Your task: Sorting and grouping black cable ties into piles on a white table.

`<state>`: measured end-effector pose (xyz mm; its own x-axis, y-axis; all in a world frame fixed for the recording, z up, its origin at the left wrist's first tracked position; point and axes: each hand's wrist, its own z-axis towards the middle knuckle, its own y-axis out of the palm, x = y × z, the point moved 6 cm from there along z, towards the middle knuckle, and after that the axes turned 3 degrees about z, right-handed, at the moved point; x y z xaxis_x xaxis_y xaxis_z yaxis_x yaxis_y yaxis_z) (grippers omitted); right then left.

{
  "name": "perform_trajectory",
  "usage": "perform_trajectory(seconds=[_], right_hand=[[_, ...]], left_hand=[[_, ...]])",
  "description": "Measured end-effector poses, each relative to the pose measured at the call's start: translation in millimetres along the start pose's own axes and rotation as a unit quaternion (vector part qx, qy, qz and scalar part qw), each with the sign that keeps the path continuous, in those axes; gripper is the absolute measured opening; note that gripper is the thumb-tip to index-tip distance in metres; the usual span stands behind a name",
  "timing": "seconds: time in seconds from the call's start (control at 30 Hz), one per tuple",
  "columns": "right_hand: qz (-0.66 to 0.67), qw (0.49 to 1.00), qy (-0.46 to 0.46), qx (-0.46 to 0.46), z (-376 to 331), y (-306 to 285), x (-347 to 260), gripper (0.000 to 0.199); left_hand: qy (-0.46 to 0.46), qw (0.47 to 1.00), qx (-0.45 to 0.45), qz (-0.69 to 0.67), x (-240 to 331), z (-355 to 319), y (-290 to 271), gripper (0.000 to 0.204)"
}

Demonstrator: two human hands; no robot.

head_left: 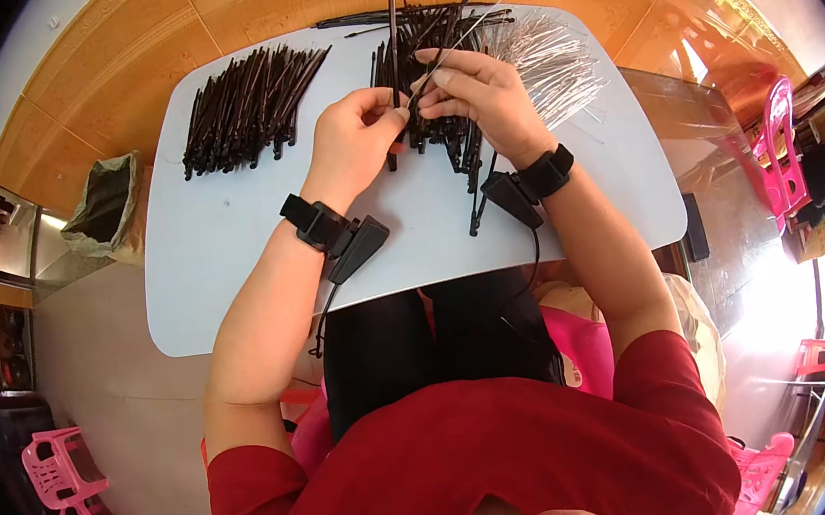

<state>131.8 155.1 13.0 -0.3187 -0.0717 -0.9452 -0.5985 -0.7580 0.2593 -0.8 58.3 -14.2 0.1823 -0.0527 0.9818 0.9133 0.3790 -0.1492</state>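
Note:
Over the white table my left hand (355, 138) pinches a long, thin dark stick (393, 18), which stands nearly upright in the view. Close beside it, my right hand (486, 94) has thumb and fingers drawn together on a thin wire (480, 21) that slants up to the right. The fingertips of both hands almost meet at the stick, and exactly how wire and stick touch is hard to make out. Beneath and behind the hands lies a loose pile of dark sticks (439, 28). Silvery wires (558, 66) fan out just right of my right hand.
A neater bundle of dark sticks (246, 109) lies on the left of the white table (230, 246). A lined bin (107, 204) stands on the floor at left. Pink chairs (63, 475) are at lower left, another pink chair (779, 154) at right. Cables hang from both wrist devices.

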Motion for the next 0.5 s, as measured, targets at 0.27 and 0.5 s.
perform_trajectory(seconds=[0.27, 0.5], right_hand=[[-0.034, 0.998, -0.019, 0.043, 1.3, -5.2, -0.9, 0.022], [-0.069, 0.995, -0.006, 0.071, -0.4, -6.1, -0.4, 0.014]], left_hand=[[-0.023, 0.998, -0.004, -0.057, -0.8, -0.1, 3.0, 0.021], [0.0, 0.999, 0.007, 0.035, 4.0, -5.1, 7.3, 0.022]])
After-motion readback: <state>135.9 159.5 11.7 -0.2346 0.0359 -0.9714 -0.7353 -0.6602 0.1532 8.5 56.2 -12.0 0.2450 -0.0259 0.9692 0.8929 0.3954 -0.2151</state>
